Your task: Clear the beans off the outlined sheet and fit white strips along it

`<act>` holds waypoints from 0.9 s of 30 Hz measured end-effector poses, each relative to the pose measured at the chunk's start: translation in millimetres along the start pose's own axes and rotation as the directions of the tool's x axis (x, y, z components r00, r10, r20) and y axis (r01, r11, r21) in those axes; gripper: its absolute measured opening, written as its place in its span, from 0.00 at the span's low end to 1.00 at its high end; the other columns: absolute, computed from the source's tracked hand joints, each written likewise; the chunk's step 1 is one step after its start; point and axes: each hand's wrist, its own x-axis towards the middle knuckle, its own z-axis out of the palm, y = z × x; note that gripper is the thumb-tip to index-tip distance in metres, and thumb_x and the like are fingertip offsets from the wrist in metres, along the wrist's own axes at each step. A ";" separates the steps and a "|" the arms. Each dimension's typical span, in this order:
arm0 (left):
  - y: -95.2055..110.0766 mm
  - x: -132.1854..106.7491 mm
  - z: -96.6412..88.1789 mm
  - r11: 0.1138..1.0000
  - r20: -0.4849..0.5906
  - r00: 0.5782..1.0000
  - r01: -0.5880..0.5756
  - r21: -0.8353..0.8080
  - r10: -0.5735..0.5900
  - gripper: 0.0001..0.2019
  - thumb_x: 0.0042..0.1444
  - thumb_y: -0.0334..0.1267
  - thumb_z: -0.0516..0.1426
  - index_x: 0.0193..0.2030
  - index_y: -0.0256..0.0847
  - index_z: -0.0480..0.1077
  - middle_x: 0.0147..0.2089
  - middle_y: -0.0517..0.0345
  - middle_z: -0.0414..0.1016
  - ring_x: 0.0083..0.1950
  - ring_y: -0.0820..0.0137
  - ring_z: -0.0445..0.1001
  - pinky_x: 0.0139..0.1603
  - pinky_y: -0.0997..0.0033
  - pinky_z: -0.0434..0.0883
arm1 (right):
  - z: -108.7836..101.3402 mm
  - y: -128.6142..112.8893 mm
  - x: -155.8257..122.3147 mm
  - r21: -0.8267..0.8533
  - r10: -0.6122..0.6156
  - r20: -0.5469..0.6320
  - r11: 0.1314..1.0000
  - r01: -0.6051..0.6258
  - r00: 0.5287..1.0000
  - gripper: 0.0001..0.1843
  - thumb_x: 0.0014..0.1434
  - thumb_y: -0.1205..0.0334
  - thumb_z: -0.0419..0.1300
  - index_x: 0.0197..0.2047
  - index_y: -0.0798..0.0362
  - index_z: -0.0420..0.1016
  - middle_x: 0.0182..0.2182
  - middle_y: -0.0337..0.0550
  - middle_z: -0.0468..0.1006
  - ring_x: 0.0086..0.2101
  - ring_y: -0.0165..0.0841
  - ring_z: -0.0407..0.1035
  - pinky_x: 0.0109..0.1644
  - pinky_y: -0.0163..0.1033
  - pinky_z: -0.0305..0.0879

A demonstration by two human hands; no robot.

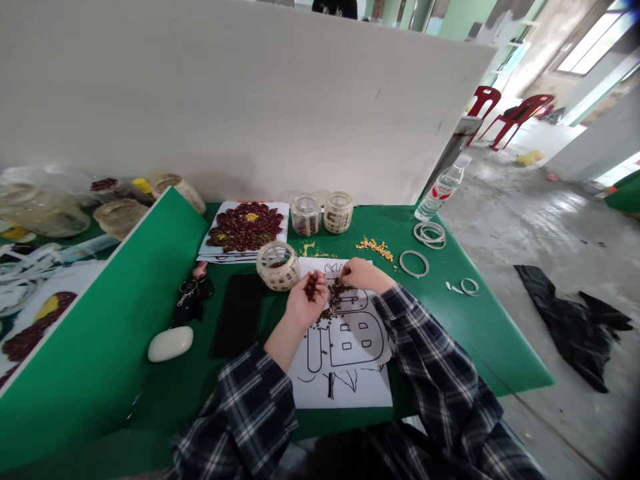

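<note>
Entry: left hand (306,300) cupped, holding red beans (312,287); right hand (359,273) just right of it, fingers down on sheet (350,383), grip I cannot tell.

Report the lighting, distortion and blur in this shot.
Head view: the wide lens bows the white partition and the edges of the green table; the window at upper right is blown out; daylight is soft, shadows faint; the jars at far left smear; the left hand and its red beans look fairly sharp; the lower right corner darkens.
</note>
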 end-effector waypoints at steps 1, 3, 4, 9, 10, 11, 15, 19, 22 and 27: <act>-0.8 1.7 0.5 0.999 -0.034 0.999 -0.037 0.006 0.037 0.14 0.66 0.31 0.45 0.35 0.33 0.69 0.32 0.51 0.75 0.32 0.75 0.76 0.29 0.81 0.74 | -3.0 -0.2 -1.8 0.042 0.003 -0.029 0.999 -0.002 1.000 0.08 0.51 0.64 0.60 0.29 0.58 0.81 0.27 0.45 0.80 0.28 0.30 0.69 0.29 0.32 0.57; -2.9 4.6 -0.1 0.996 -0.049 0.995 -0.088 0.030 0.090 0.12 0.65 0.30 0.46 0.42 0.31 0.71 0.40 0.45 0.77 0.43 0.67 0.79 0.41 0.73 0.78 | -9.2 -2.6 -6.6 0.150 -0.022 -0.083 0.988 0.035 0.996 0.09 0.52 0.63 0.59 0.30 0.58 0.80 0.26 0.43 0.79 0.28 0.29 0.69 0.29 0.32 0.58; -4.0 5.8 -1.0 0.994 -0.035 0.995 -0.097 0.045 0.098 0.12 0.64 0.29 0.46 0.44 0.30 0.71 0.43 0.43 0.77 0.47 0.65 0.78 0.44 0.69 0.78 | -11.9 -5.1 -9.5 0.206 -0.055 -0.102 0.976 0.075 0.993 0.10 0.52 0.62 0.59 0.31 0.58 0.80 0.26 0.42 0.79 0.27 0.29 0.68 0.29 0.32 0.59; -7.2 9.6 -6.0 0.992 -0.068 0.997 -0.040 0.118 0.048 0.11 0.64 0.29 0.48 0.43 0.31 0.71 0.33 0.49 0.79 0.37 0.67 0.80 0.44 0.66 0.79 | -17.6 -26.4 -23.1 0.347 -0.302 -0.090 0.884 0.314 0.949 0.10 0.55 0.64 0.59 0.37 0.57 0.80 0.33 0.42 0.81 0.33 0.29 0.71 0.38 0.32 0.65; -7.2 9.8 -6.2 0.992 -0.079 0.996 -0.027 0.120 0.036 0.11 0.64 0.29 0.48 0.43 0.31 0.71 0.32 0.50 0.78 0.36 0.68 0.80 0.44 0.66 0.78 | -18.0 -29.4 -24.7 0.342 -0.321 -0.104 0.877 0.337 0.941 0.10 0.55 0.65 0.59 0.38 0.57 0.80 0.35 0.42 0.81 0.35 0.30 0.72 0.40 0.32 0.65; -7.1 9.8 -6.2 0.993 -0.081 0.996 -0.018 0.119 0.027 0.11 0.64 0.29 0.47 0.43 0.31 0.71 0.32 0.50 0.79 0.37 0.68 0.80 0.45 0.65 0.78 | -18.7 -31.0 -25.7 0.330 -0.322 -0.128 0.878 0.347 0.938 0.10 0.55 0.65 0.59 0.39 0.57 0.80 0.36 0.43 0.81 0.35 0.30 0.72 0.41 0.32 0.65; -6.0 7.8 -5.9 0.990 0.015 1.000 0.002 0.140 -0.004 0.15 0.65 0.31 0.46 0.49 0.28 0.70 0.42 0.43 0.79 0.48 0.63 0.78 0.53 0.62 0.75 | -24.2 -23.0 -26.5 0.264 -0.246 -0.235 0.915 0.305 0.940 0.10 0.57 0.67 0.57 0.37 0.57 0.79 0.33 0.42 0.81 0.31 0.28 0.71 0.36 0.33 0.64; -5.6 5.7 -6.6 0.983 0.100 0.995 -0.001 0.184 -0.017 0.17 0.65 0.33 0.46 0.52 0.29 0.70 0.50 0.42 0.77 0.56 0.60 0.73 0.57 0.60 0.72 | -28.8 -7.8 -25.6 0.151 -0.189 -0.175 0.964 0.216 0.966 0.08 0.55 0.67 0.58 0.31 0.57 0.80 0.27 0.41 0.79 0.28 0.28 0.69 0.33 0.33 0.61; -5.9 4.7 -5.6 0.981 0.093 0.996 -0.011 0.196 -0.007 0.17 0.65 0.33 0.46 0.51 0.30 0.71 0.51 0.42 0.77 0.56 0.60 0.74 0.56 0.61 0.72 | -27.7 -7.0 -25.5 0.096 -0.178 -0.114 0.977 0.190 0.977 0.08 0.54 0.68 0.59 0.30 0.57 0.80 0.26 0.42 0.79 0.27 0.29 0.69 0.33 0.33 0.60; -5.8 6.3 -4.5 0.983 -0.039 0.998 -0.033 0.179 0.041 0.12 0.64 0.32 0.48 0.37 0.34 0.72 0.35 0.49 0.79 0.40 0.65 0.79 0.45 0.63 0.76 | -17.5 -27.1 -25.7 0.095 -0.424 -0.077 0.898 0.430 0.902 0.11 0.56 0.70 0.59 0.41 0.53 0.80 0.36 0.41 0.79 0.35 0.30 0.70 0.39 0.33 0.62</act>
